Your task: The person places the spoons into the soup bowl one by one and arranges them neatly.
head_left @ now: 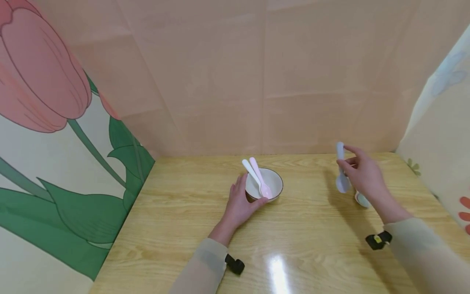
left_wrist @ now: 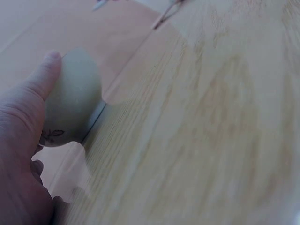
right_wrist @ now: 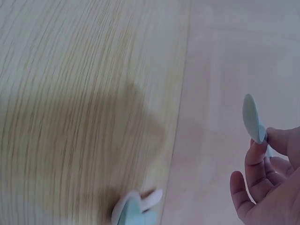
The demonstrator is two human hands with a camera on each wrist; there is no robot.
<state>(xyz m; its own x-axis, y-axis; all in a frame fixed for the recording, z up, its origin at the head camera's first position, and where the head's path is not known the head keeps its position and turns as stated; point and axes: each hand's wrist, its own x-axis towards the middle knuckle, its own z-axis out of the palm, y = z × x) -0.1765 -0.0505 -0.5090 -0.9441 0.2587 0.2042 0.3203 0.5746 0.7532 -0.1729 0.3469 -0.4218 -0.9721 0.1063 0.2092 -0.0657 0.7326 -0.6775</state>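
Observation:
A white bowl (head_left: 276, 178) with a dark rim stands on the table, and my left hand (head_left: 239, 207) grips its near left side, thumb along the front rim. Inside the bowl lean a white spoon (head_left: 250, 168) and a pink spoon (head_left: 266, 190), handles up toward the back. The left wrist view shows the bowl's outer wall (left_wrist: 75, 93) with a small leaf drawing, my thumb against it. Off to the right, my right hand (head_left: 363, 171) pinches a pale bluish spoon (head_left: 342, 184) above the table, its bowl end pointing down.
Beneath my right wrist, small spoons (head_left: 362, 200) lie overlapping on the wooden table (head_left: 176, 204); pink and pale green ones (right_wrist: 133, 213) show in the right wrist view. A plain pinkish sheet (head_left: 205, 81) rises behind the table. Flower-printed sheets (head_left: 44, 69) hang at the sides.

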